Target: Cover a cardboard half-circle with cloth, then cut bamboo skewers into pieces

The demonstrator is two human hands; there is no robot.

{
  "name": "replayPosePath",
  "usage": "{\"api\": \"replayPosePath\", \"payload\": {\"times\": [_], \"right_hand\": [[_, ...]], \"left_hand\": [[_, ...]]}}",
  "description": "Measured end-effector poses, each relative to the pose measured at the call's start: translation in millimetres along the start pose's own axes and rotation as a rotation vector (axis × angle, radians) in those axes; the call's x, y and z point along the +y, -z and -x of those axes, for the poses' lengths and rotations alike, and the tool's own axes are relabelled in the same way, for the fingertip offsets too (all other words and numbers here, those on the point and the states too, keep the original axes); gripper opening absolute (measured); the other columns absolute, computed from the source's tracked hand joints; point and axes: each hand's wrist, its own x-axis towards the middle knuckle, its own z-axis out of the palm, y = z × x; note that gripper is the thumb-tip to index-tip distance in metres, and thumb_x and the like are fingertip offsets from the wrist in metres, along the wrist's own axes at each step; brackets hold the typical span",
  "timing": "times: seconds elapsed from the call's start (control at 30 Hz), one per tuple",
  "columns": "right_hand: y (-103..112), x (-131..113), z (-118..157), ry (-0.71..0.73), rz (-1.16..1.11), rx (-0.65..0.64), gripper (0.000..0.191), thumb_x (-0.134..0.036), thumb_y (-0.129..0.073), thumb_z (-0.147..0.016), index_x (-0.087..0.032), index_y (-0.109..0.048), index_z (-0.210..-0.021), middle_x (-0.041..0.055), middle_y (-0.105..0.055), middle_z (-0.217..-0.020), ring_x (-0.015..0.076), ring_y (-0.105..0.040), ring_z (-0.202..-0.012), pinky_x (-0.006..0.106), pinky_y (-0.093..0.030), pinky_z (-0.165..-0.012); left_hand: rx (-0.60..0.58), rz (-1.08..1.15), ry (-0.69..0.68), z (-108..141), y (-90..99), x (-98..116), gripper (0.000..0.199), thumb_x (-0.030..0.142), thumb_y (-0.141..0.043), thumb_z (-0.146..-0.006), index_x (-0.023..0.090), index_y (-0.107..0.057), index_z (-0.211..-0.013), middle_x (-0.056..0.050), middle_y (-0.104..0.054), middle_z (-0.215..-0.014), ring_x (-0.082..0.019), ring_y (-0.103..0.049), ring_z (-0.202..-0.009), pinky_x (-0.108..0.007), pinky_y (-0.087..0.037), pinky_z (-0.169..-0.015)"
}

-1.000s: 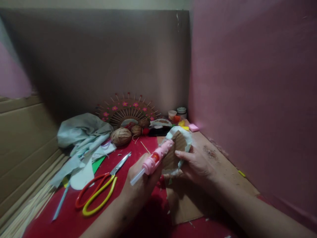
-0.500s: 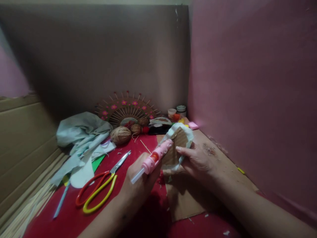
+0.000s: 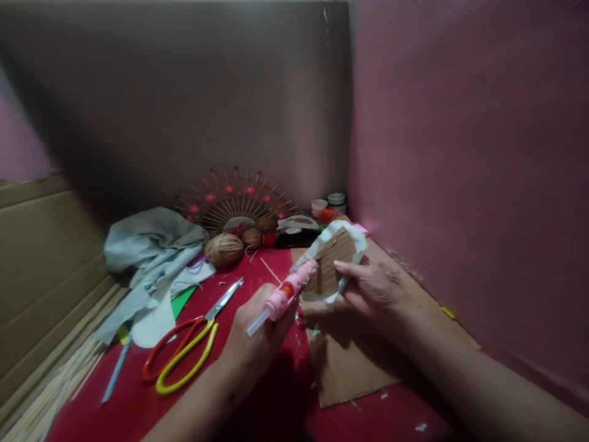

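A pink hot glue gun [image 3: 286, 293] with a clear glue stick out of its back end is gripped in my left hand [image 3: 260, 328]. Its nozzle end is close to a cardboard piece [image 3: 335, 264]; whether it touches I cannot tell. My right hand [image 3: 372, 285] holds that piece at its right edge, thumb on the brown face. White cloth [image 3: 327, 233] borders the cardboard, and a line of glue shows near its upper left edge. Beneath both hands lies a larger cardboard sheet [image 3: 352, 368] on the red table cover [image 3: 276, 405].
Scissors [image 3: 202, 334] with red and yellow handles lie left of my left hand. Behind are crumpled pale cloth [image 3: 156, 239], twine balls [image 3: 224, 249], a flowered stick fan [image 3: 230, 195] and small jars [image 3: 337, 202]. Thin sticks [image 3: 59, 387] lie at left. A pink wall [image 3: 473, 184] stands right.
My right hand has tilted the cloth-edged cardboard and shifted it slightly up and right. The glue gun's nozzle end now sits lower along the piece's left edge.
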Motion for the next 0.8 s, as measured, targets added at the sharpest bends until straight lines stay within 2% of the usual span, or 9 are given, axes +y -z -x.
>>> {"api": "replayPosePath", "payload": {"times": [0.3, 0.5, 0.6, 0.8], "right_hand": [[2.4, -4.0, -4.4, -0.002, 0.020, 0.065, 0.029, -0.009, -0.064, -0.064, -0.021, -0.066, -0.090, 0.0029, -0.071, -0.086, 0.0250, -0.065, -0.088, 0.048, -0.049, -0.090], [7.4, -6.9, -8.6, 0.018, 0.012, 0.107, 0.030, -0.006, -0.062, -0.065, -0.020, -0.066, -0.090, 0.0032, -0.072, -0.082, 0.0248, -0.065, -0.091, 0.047, -0.050, -0.089], [9.6, -7.3, -10.4, 0.040, -0.005, 0.108, 0.033, -0.002, -0.060, -0.064, -0.020, -0.065, -0.091, 0.0024, -0.071, -0.079, 0.0249, -0.066, -0.089, 0.049, -0.050, -0.089], [7.1, -8.4, -8.3, 0.042, -0.026, 0.066, 0.032, -0.003, -0.059, -0.068, -0.020, -0.064, -0.094, 0.0038, -0.071, -0.087, 0.0234, -0.066, -0.089, 0.049, -0.048, -0.093]], "left_hand": [[-0.001, -0.055, -0.048, 2.0, -0.8, -8.5, 0.015, 0.034, -0.058, -0.082, 0.023, -0.065, -0.075, -0.003, -0.061, -0.066, -0.019, -0.060, -0.065, -0.029, -0.052, -0.069], [-0.028, -0.075, -0.094, 0.7, -0.6, -9.5, 0.017, 0.032, -0.053, -0.086, 0.021, -0.066, -0.086, -0.004, -0.063, -0.073, -0.020, -0.062, -0.074, -0.031, -0.053, -0.074], [-0.020, -0.076, -0.131, 0.1, -0.5, -11.7, 0.019, 0.031, -0.051, -0.088, 0.020, -0.065, -0.093, -0.004, -0.064, -0.076, -0.020, -0.063, -0.077, -0.032, -0.053, -0.076], [-0.025, -0.124, -0.171, -0.1, -0.6, -12.9, 0.023, 0.029, -0.048, -0.090, 0.020, -0.064, -0.104, -0.005, -0.066, -0.082, -0.021, -0.065, -0.084, -0.033, -0.054, -0.077]]}}
